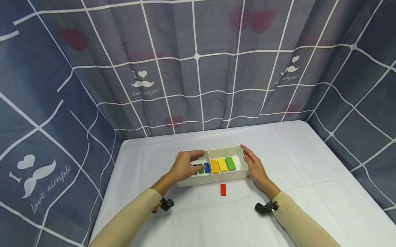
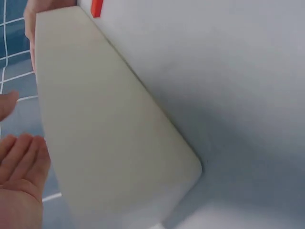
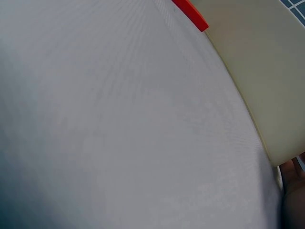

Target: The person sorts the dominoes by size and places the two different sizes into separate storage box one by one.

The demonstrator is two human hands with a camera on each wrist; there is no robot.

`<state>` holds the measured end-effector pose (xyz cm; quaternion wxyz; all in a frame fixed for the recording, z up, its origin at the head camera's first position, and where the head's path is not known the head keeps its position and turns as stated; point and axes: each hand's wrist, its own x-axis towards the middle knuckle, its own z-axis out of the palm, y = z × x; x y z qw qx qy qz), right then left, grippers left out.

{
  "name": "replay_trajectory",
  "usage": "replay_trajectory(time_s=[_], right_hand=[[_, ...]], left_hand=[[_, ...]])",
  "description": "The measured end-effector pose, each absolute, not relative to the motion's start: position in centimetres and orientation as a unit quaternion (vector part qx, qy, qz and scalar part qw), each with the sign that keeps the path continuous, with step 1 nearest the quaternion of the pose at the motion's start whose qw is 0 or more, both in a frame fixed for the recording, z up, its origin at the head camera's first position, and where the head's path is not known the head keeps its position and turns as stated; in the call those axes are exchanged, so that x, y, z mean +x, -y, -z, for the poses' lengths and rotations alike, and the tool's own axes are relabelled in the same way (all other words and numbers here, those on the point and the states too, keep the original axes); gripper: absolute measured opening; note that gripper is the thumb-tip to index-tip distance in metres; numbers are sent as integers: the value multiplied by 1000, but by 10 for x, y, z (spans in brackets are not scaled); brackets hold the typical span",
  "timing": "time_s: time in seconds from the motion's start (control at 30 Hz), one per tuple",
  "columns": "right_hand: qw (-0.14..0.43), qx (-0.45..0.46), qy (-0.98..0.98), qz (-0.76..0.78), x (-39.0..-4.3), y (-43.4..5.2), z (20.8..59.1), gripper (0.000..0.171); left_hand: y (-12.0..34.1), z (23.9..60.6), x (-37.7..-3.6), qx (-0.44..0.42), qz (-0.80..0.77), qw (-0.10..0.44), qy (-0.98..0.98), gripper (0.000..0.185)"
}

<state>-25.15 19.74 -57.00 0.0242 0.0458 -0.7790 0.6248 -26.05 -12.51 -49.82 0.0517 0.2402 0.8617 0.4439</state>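
A white two-compartment tray is flanked by both hands on the desk. The left hand is held over the tray's left compartment, fingers extended and relaxed, nothing gripped; blue and green blocks are seen just under its fingers. The right hand is laid flat against the tray's right end, fingers straight. Between the hands, orange, yellow and green blocks are lined up. A red block lies on the desk just nearer than the tray.
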Motion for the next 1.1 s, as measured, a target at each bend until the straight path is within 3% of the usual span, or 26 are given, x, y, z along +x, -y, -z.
replay_trajectory(time_s=[0.57,1.1], right_hand=[[36,65,768,-636,-259,-206,591,50],[33,61,776,-627,-259,-207,591,51]], left_hand=[[101,500,-226,285,-576,98,-760,59],[91,522,-203,343,-544,105,-758,53]])
